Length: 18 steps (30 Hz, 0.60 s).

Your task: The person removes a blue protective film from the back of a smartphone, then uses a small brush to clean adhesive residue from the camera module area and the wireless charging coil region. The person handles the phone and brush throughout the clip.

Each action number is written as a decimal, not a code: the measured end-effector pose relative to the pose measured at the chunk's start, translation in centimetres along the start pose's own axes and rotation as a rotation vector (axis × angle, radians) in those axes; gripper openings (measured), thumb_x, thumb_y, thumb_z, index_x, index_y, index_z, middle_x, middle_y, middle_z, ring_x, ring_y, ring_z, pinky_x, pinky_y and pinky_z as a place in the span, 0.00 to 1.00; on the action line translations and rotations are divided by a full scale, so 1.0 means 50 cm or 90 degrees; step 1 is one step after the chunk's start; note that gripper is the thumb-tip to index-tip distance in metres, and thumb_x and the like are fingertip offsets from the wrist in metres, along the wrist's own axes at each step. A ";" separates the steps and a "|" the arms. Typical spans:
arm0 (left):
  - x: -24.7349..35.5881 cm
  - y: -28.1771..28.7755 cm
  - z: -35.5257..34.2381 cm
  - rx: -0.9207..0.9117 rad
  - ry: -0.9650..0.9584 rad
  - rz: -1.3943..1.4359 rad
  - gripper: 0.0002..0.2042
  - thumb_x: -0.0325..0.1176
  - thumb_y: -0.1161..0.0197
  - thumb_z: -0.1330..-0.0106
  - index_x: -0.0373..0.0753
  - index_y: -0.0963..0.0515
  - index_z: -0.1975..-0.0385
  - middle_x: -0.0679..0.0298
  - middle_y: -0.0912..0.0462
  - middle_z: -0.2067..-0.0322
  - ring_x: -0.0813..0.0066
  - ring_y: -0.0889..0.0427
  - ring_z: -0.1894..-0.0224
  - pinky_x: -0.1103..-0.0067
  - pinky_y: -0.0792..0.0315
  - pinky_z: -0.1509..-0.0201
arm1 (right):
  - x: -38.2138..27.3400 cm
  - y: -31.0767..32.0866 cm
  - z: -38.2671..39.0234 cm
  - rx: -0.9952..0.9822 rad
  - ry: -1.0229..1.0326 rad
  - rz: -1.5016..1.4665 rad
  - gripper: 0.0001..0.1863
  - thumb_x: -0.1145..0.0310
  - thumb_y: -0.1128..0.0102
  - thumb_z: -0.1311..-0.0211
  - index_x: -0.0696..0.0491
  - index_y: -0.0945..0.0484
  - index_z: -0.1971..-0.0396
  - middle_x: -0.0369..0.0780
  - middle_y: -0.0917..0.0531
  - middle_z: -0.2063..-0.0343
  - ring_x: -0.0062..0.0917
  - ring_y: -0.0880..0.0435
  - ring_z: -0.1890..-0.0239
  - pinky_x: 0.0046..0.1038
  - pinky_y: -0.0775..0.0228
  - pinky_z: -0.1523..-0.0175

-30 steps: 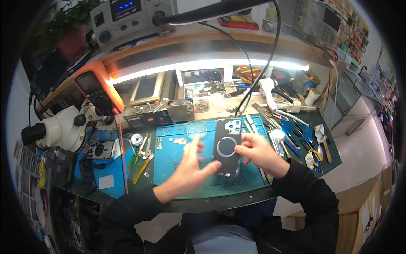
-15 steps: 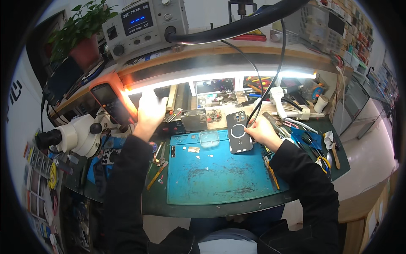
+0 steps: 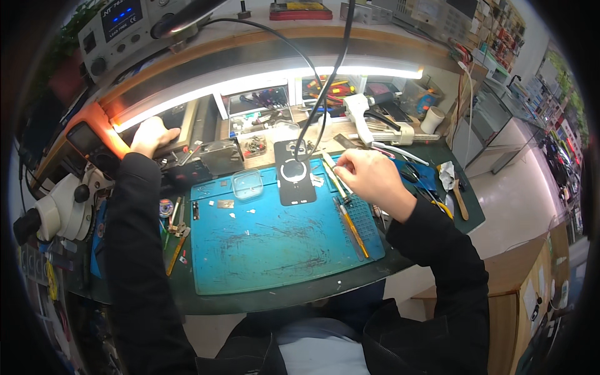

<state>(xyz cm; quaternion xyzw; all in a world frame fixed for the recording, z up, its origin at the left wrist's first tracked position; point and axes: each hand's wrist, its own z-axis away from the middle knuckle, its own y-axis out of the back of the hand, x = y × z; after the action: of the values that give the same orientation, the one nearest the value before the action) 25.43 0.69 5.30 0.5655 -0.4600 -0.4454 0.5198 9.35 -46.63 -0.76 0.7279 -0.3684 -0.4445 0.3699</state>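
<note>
A black phone back (image 3: 294, 194) with a white ring and a camera cluster lies at the far edge of the blue work mat (image 3: 262, 262). To its right my right hand (image 3: 378, 181) hovers over the tools, apart from the phone back. Its fingers are curled in, with nothing visible in them. My left hand (image 3: 150, 137) reaches under the lit shelf, beside an orange-cased multimeter (image 3: 94, 140). Its thumb stands out to the right; the other fingers are partly hidden. A small clear plastic box (image 3: 247, 185) rests left of the phone back.
Tweezers and a yellow-handled tool (image 3: 355, 231) lie on the mat's right side. A white microscope (image 3: 56, 203) stands at left. Dark cables (image 3: 322, 94) hang across the middle. A white handheld tool on a stand (image 3: 359, 115) and a wooden-handled brush (image 3: 460, 203) are at right.
My right hand has let go of the phone back and moved right. My left hand has stayed under the shelf beside the multimeter. The whole view has shifted right.
</note>
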 end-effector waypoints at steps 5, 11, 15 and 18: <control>0.002 0.033 0.008 -0.088 0.112 0.093 0.39 0.59 0.19 0.46 0.27 0.15 0.48 0.44 0.12 0.48 0.55 0.12 0.45 0.68 0.24 0.38 | -0.002 0.037 0.105 -0.178 -0.003 0.122 0.16 0.53 0.31 0.36 0.50 0.15 0.71 0.40 0.12 0.74 0.37 0.11 0.69 0.38 0.20 0.63; -0.072 -0.021 -0.043 -0.169 0.074 0.335 0.34 0.51 0.16 0.44 0.34 0.16 0.43 0.48 0.16 0.40 0.55 0.21 0.36 0.61 0.28 0.37 | -0.004 0.000 0.149 -0.210 -0.031 0.084 0.18 0.51 0.31 0.36 0.50 0.15 0.74 0.42 0.12 0.75 0.39 0.11 0.68 0.40 0.20 0.61; -0.023 0.000 -0.009 -0.034 0.163 0.384 0.19 0.45 0.18 0.41 0.39 0.14 0.59 0.63 0.14 0.62 0.74 0.17 0.67 0.74 0.23 0.63 | -0.001 0.014 0.139 -0.269 -0.107 0.050 0.16 0.53 0.32 0.38 0.51 0.14 0.75 0.43 0.13 0.76 0.41 0.11 0.69 0.40 0.19 0.60; -0.001 0.006 0.031 0.025 0.230 0.579 0.13 0.31 0.25 0.35 0.37 0.20 0.55 0.65 0.17 0.65 0.78 0.17 0.70 0.82 0.17 0.66 | -0.008 0.012 0.142 -0.236 -0.092 0.061 0.14 0.57 0.34 0.42 0.52 0.12 0.77 0.46 0.13 0.77 0.43 0.11 0.68 0.40 0.18 0.59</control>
<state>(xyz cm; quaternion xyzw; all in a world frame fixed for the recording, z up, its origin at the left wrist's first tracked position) 23.90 0.45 5.49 0.3854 -0.5712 -0.0588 0.7224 2.55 -48.06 -2.44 0.5950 -0.3401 -0.5375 0.4913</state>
